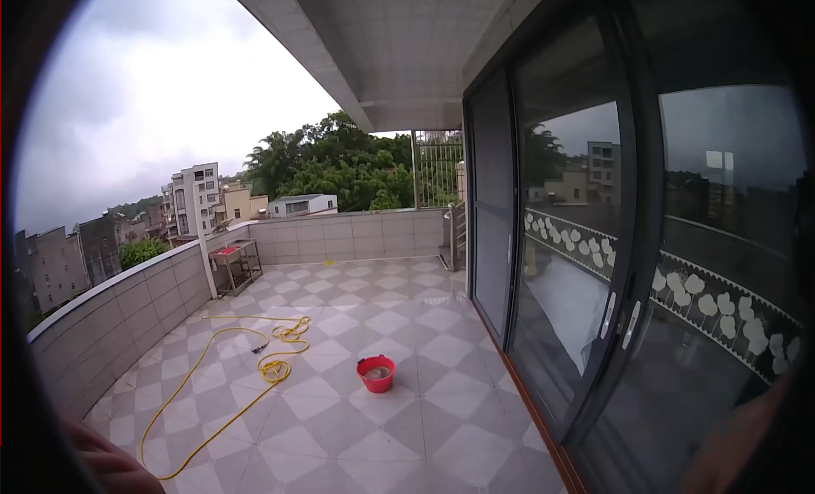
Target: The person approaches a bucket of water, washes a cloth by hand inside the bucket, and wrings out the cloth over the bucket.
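Observation:
My left hand (109, 460) shows only in part at the lower left edge, dark and cut off by the rim of the view. Its fingers do not show clearly. At the lower right, part of my right hand or forearm (734, 439) appears as a blur in front of the glass door. Neither hand visibly touches anything. On the tiled floor ahead stands a small red bucket (376, 384) with something greyish inside. A yellow hose (204, 439) lies to its left, looped and partly coiled, its near end closest to my left hand.
Dark-framed sliding glass doors (560, 239) line the right side above a brown sill. A tiled parapet wall (340, 237) bounds the terrace at left and back. A small table (236, 265) with a red item stands in the far left corner, beside a white post (204, 248).

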